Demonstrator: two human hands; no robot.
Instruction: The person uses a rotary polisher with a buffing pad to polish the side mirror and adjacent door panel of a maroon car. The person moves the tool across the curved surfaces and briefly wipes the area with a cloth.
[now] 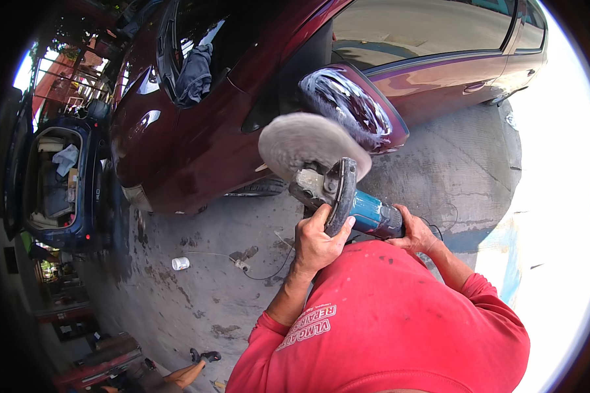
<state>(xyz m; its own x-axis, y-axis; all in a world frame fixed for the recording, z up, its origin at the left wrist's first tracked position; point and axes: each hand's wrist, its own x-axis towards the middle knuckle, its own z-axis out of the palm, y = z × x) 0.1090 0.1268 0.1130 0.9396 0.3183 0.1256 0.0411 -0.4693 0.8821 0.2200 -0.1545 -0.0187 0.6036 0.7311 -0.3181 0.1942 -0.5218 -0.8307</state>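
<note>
Both hands grip polisher [347, 196] (pad against mirror [354, 108]): left hand [318, 239] on its hoop handle, right hand [416, 232] on its body.

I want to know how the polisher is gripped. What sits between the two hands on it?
In the head view, the polisher's blue body lies between the left hand on the black loop handle and the right hand at the rear.
</note>
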